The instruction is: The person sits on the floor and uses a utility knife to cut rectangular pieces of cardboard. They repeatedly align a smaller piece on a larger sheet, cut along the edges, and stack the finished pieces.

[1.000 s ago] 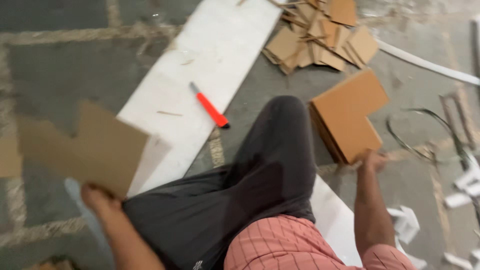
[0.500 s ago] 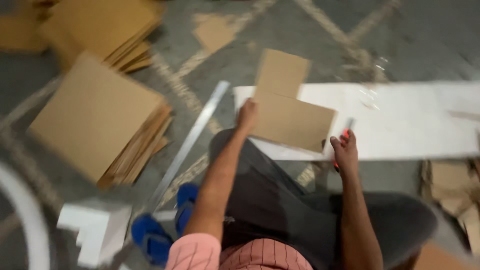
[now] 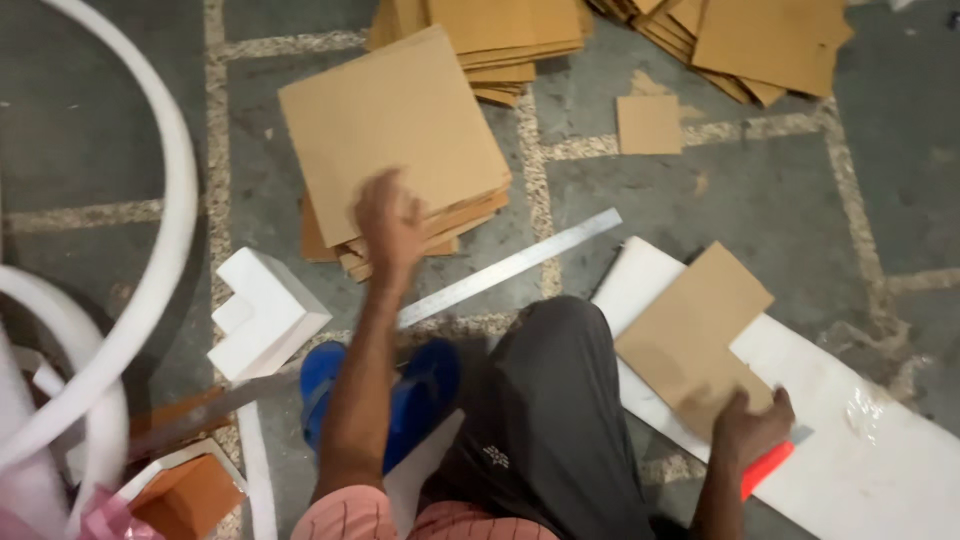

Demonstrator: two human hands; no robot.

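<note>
Two bare hands are at work over a grey stone floor with pale speckled seams. The right hand [image 3: 752, 428], low at the right of the frame, is closed on the near edge of a notched cardboard piece [image 3: 692, 335], an L-like cut-out that rests on a long white board [image 3: 880, 450] running toward the lower right corner. Just beneath that hand an orange-red cutter [image 3: 768, 468] lies on the board, touching or nearly touching the palm; whether the fingers also grip it cannot be told.

The left hand [image 3: 390, 222] reaches up toward the centre left and lies on the near edge of the top sheet of a stack of square cardboard sheets [image 3: 395, 130]. It is blurred, so whether it pinches the sheet or only presses on it cannot be told.

Between the two arms sits the person's bent knee in dark trousers [image 3: 545, 420], with a blue sandal [image 3: 420, 390] just left of it. A metal ruler [image 3: 510, 266] lies slanted on the floor from the stack's lower edge toward the white board. Left of the forearm sits a white foam corner block [image 3: 265, 312], and white foam strips [image 3: 165, 230] curve along the left edge. More cardboard piles [image 3: 760, 40] fill the top of the frame, with one small cardboard square [image 3: 649, 124] lying apart on the floor below them.
</note>
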